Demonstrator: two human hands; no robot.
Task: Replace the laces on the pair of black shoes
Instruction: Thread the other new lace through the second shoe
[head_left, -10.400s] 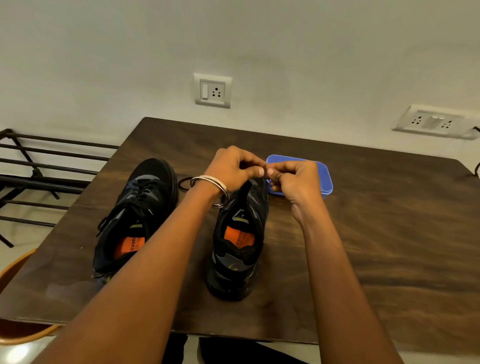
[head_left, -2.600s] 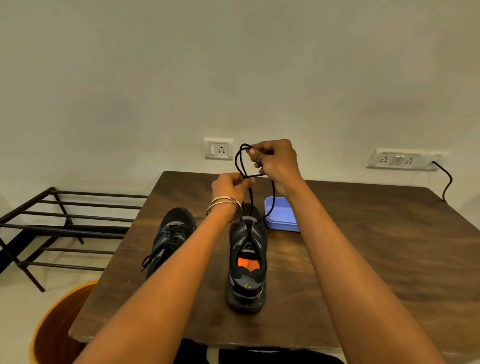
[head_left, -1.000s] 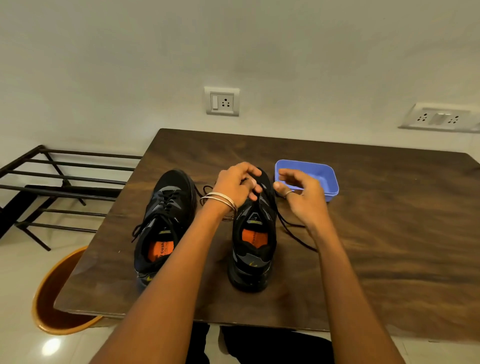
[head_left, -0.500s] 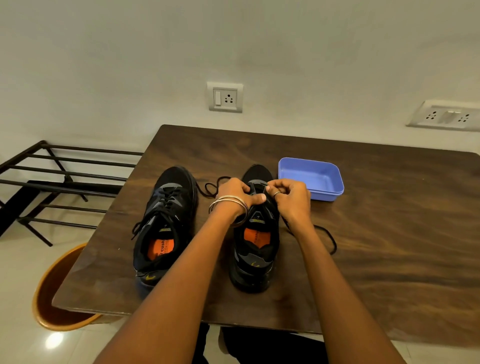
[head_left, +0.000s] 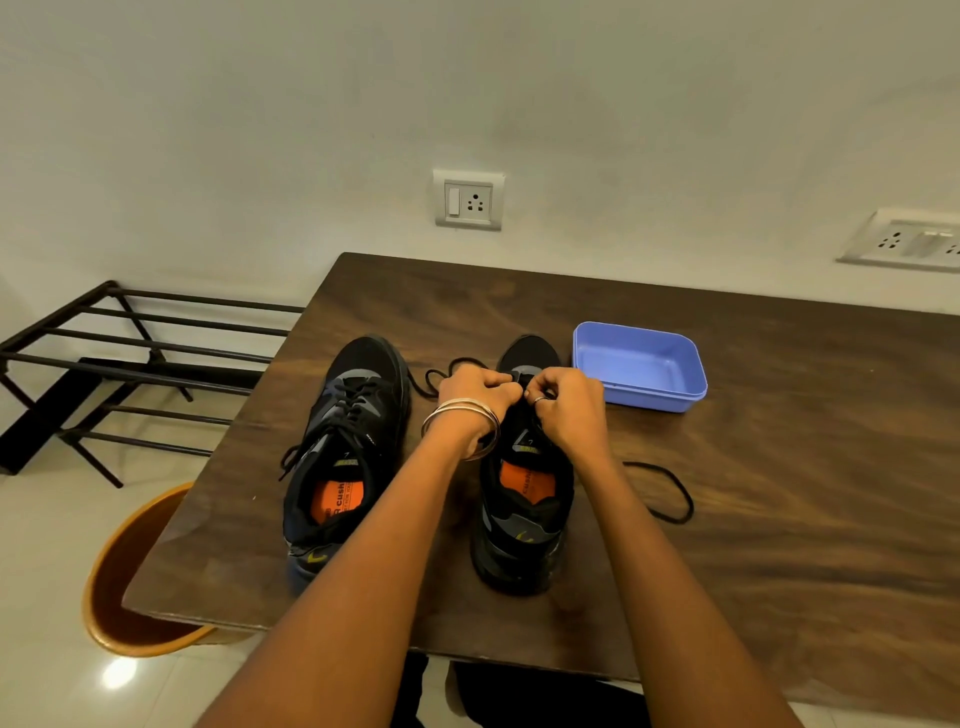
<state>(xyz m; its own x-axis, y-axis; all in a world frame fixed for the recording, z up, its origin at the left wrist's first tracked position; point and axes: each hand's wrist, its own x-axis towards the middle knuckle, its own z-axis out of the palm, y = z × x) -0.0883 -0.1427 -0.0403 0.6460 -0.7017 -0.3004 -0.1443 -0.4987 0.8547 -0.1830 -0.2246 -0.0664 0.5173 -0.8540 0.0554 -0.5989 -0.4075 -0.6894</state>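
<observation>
Soft even light, floor glare, wide-angle bowing

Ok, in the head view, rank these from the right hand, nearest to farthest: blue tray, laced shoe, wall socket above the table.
From the right hand:
1. Blue tray, just to its right on the table.
2. Laced shoe, left, beyond the other hand.
3. Wall socket, up on the wall behind.

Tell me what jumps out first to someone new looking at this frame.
Both hands, left hand and right hand, meet over the front of the right shoe at table centre, fingers curled at its lace, which trails loose to the right. The left shoe stands beside it, already laced. A blue tray sits just right of the hands.
</observation>
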